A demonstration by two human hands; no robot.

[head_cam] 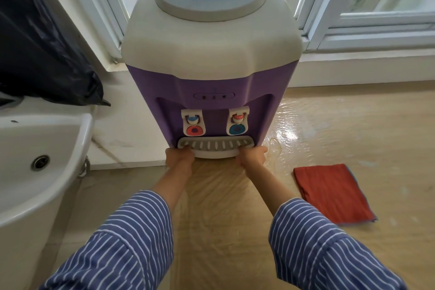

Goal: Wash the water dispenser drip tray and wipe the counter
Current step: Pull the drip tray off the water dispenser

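A purple and white water dispenser (211, 54) stands on the counter with a blue bottle on top. Its white slotted drip tray (215, 146) sits at the base under the two taps. My left hand (180, 156) grips the tray's left end and my right hand (251, 156) grips its right end, fingers curled over the rim. A folded red cloth (332, 193) lies on the counter (353, 125) to the right of my right arm. A small puddle of water (275, 148) glistens beside the dispenser's right corner.
A white sink (40, 160) with a metal drain sits at the left. A black plastic bag (35, 42) hangs above it. White window frames (353, 30) run behind the dispenser. The counter is covered with a shiny plastic sheet.
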